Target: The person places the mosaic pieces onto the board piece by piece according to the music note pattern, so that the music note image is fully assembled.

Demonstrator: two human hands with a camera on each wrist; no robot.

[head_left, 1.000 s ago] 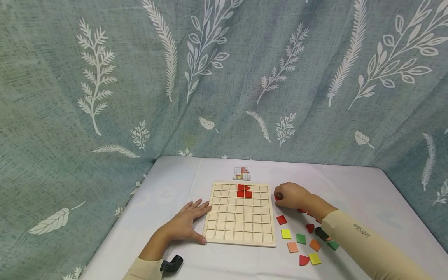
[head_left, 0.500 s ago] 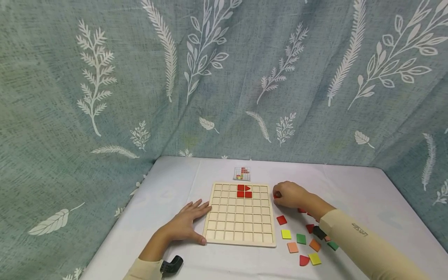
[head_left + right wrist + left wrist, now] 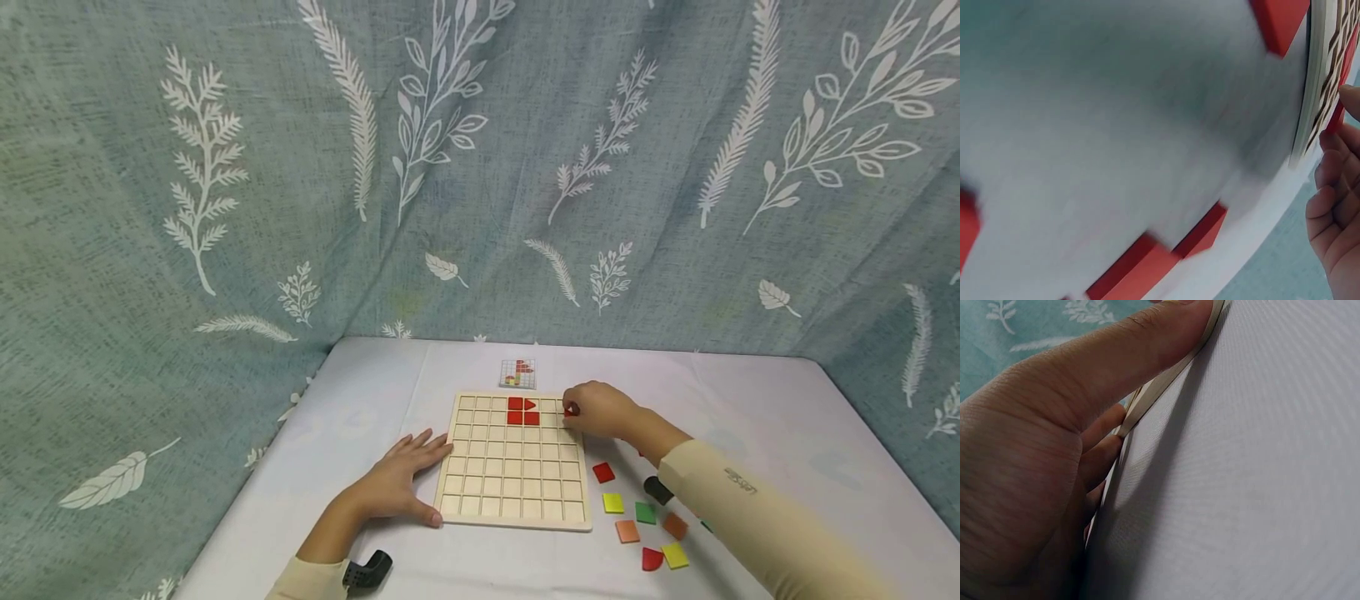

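Note:
A square wooden grid board [image 3: 513,467] lies on the table, with three red square tiles [image 3: 514,418] and a red triangle tile [image 3: 529,405] in its upper cells. My left hand [image 3: 393,479] rests at the board's left edge, fingers spread and thumb at the near corner. In the left wrist view the thumb [image 3: 1147,350] lies along the board's side. Over the upper right part of the board, my right hand [image 3: 600,410] pinches a red tile [image 3: 1336,119] between thumb and fingertips. The fingers partly hide that tile, so I cannot tell its shape.
Behind the board lies a small pattern card [image 3: 517,373]. To the right are loose tiles, among them a red square [image 3: 603,472], a yellow square [image 3: 612,502], a green square [image 3: 645,512] and a red quarter-round [image 3: 652,559]. A leaf-patterned curtain [image 3: 480,167] hangs behind the table.
My right hand has moved left from beside the board to over its upper right cells, carrying the red tile. The left hand has stayed in place.

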